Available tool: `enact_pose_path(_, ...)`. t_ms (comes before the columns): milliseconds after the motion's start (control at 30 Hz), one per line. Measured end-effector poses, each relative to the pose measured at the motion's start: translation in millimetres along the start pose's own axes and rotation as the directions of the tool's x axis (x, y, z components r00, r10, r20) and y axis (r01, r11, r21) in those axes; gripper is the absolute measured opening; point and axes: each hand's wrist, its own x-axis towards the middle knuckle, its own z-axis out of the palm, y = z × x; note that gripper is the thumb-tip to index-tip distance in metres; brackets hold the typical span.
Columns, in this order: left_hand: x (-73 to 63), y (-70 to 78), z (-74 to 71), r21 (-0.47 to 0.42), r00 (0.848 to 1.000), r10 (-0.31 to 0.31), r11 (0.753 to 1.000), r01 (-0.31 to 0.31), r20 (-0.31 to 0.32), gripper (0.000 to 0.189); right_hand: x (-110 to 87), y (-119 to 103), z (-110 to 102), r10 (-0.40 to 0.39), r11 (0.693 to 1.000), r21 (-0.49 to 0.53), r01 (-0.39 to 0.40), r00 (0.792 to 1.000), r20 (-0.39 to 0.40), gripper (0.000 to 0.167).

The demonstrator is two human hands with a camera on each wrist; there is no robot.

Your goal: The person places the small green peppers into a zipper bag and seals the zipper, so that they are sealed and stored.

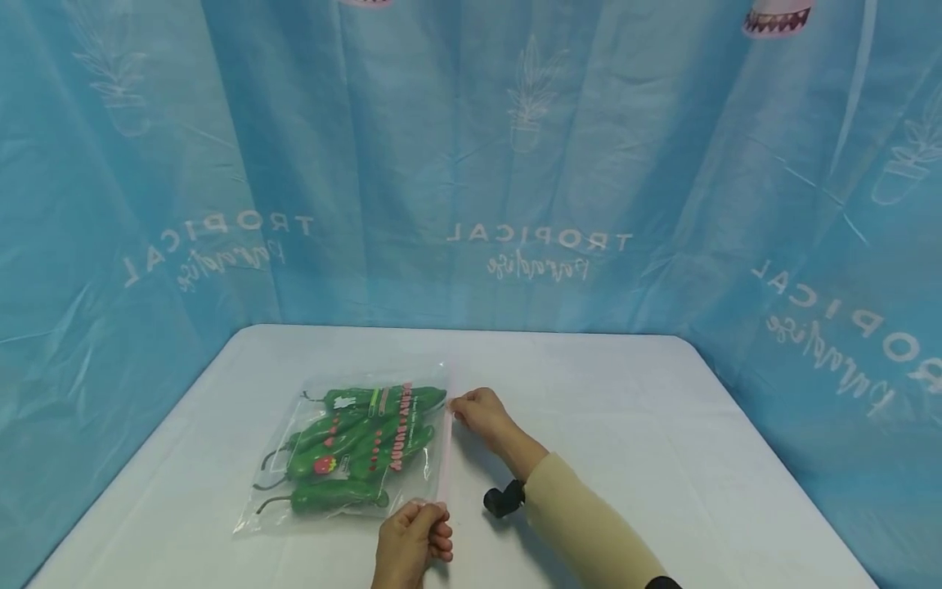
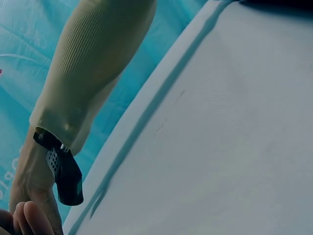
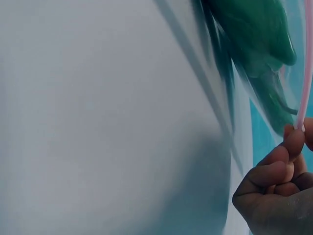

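A clear zip bag (image 1: 412,491), printed with pink lettering and a strawberry, lies on the table with several long green peppers (image 1: 334,495) inside. Its pink zip strip (image 1: 446,458) runs along the right side. At the near end of that strip, my left hand (image 1: 414,538) pinches the bag's edge between thumb and finger. My right hand (image 1: 482,415) pinches the strip nearer its far end; the right wrist view shows fingertips closed on the pink strip (image 3: 307,63). In the left wrist view, only a few fingers (image 2: 32,220) show at the lower left corner.
The white table (image 1: 625,393) has blue printed curtains (image 1: 545,164) behind it and at both sides. A black camera (image 1: 504,499) hangs below the right wrist, by the beige sleeve (image 1: 581,515).
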Motion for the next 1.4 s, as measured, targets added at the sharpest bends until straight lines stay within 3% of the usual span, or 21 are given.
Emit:
enact_pose_path(233,2.3,5.0,-1.1,-0.01,0.999,0.012,1.0,-0.012,-0.038,0.017,8.2,-4.6,8.6,0.018,1.0,0.022,-0.018,1.0,0.019,0.02)
enact_pose_path(600,0.7,5.0,-1.9,-0.009,0.999,-0.02,1.0,0.019,-0.049,0.017,-0.4,0.0,16.8,0.015,1.0,-0.013,-0.014,0.998,0.067,0.026)
enact_pose_path(1100,-8.3,2.9,-1.6,0.055,0.999,-0.007,0.998,0.009,-0.042,0.018,40.3,-15.4,1.3,0.029,0.999,0.015,-0.029,1.0,-0.005,0.027)
enact_pose_path(1400,-9.3,-3.5,-3.6,0.068,0.999,-0.023,0.997,0.025,-0.028,0.02,57.4,-17.0,0.0,0.096,0.995,0.006,-0.095,0.995,-0.03,0.025)
